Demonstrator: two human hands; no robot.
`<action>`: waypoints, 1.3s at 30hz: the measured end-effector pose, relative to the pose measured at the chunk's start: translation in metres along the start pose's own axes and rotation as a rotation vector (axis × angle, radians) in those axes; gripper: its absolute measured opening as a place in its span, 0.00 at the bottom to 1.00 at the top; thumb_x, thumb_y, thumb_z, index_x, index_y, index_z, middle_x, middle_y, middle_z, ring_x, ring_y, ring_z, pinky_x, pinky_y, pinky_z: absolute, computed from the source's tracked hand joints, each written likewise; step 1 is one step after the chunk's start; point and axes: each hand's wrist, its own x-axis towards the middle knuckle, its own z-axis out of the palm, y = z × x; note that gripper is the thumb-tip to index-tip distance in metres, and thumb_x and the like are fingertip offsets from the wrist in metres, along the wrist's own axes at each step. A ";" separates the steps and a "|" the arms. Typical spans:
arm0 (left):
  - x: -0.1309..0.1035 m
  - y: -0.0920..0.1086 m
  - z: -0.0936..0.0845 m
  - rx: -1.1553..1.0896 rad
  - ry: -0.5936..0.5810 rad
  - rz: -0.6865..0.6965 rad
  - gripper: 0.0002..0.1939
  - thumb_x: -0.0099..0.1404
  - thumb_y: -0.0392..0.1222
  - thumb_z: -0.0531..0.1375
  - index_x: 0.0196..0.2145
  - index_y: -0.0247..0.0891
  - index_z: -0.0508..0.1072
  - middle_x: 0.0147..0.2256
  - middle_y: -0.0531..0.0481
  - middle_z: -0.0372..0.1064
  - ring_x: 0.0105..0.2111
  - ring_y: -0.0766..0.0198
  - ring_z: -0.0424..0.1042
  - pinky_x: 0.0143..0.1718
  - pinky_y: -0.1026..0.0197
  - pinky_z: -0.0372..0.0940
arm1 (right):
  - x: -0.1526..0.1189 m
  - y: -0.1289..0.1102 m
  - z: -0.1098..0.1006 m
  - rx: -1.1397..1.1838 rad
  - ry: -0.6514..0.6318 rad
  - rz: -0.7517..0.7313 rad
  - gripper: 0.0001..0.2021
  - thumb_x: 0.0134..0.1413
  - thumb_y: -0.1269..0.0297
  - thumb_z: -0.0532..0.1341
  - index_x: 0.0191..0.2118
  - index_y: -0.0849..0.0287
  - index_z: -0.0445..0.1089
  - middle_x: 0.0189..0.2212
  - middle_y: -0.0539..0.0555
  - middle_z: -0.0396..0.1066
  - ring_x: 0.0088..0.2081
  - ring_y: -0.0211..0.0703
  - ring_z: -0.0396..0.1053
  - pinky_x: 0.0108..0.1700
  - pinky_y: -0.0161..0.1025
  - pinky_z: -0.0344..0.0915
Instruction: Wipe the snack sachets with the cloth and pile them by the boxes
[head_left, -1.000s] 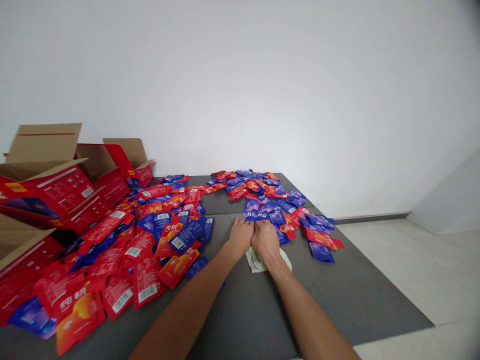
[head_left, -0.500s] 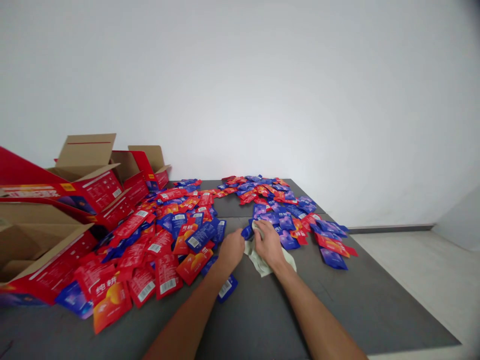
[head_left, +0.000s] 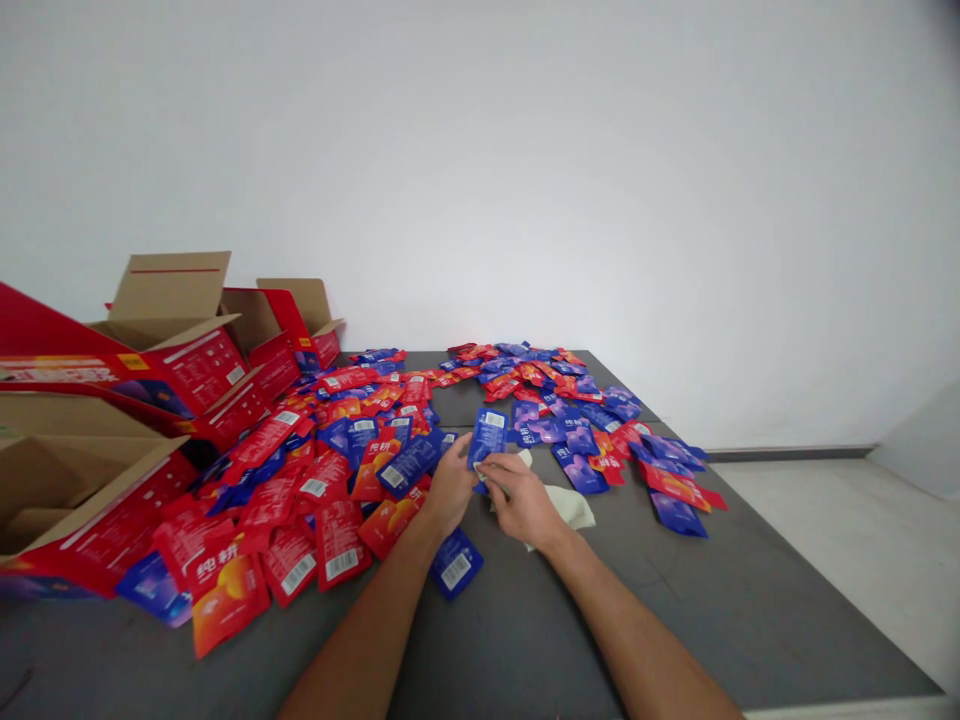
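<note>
My left hand is closed on a blue pouch, which stands up with its barcode side facing me. Fingers of my right hand are pinched at the pouch's lower right part, with a pale green cloth bunched under and behind that hand. Whether the right fingers grip the cloth, the pouch or both is hard to see. Just below my left wrist, another blue pouch lies on the dark grey table. To the left spreads a heap of red and blue pouches.
Open red cardboard boxes stand along the left side, one near box closest to me. More pouches lie scattered at the right and back. A white wall rises behind the table; its right edge drops to a pale floor.
My hands have lifted the blue pouch and turned it upright, barcode side showing. My right hand has come off the spread cloth toward the pouch, and more of the cloth lies on the table.
</note>
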 end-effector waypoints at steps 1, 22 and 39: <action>-0.001 0.002 0.000 -0.013 -0.022 0.007 0.35 0.48 0.29 0.64 0.56 0.37 0.67 0.42 0.45 0.75 0.38 0.62 0.75 0.38 0.62 0.67 | 0.000 -0.001 0.000 0.005 -0.017 -0.008 0.18 0.61 0.73 0.55 0.52 0.52 0.74 0.50 0.56 0.71 0.52 0.46 0.68 0.55 0.46 0.67; -0.004 -0.014 -0.005 0.262 -0.254 -0.039 0.43 0.46 0.23 0.57 0.61 0.42 0.67 0.59 0.44 0.66 0.53 0.48 0.70 0.45 0.50 0.72 | 0.007 0.013 -0.014 -0.097 0.331 0.138 0.17 0.65 0.69 0.52 0.55 0.55 0.72 0.51 0.59 0.70 0.54 0.50 0.66 0.59 0.50 0.63; 0.003 0.000 -0.006 0.034 0.110 -0.001 0.30 0.47 0.29 0.60 0.50 0.36 0.76 0.46 0.44 0.76 0.40 0.58 0.75 0.39 0.62 0.66 | 0.006 0.004 -0.011 -0.023 0.285 0.158 0.16 0.65 0.67 0.52 0.53 0.56 0.72 0.49 0.60 0.70 0.52 0.49 0.68 0.57 0.48 0.65</action>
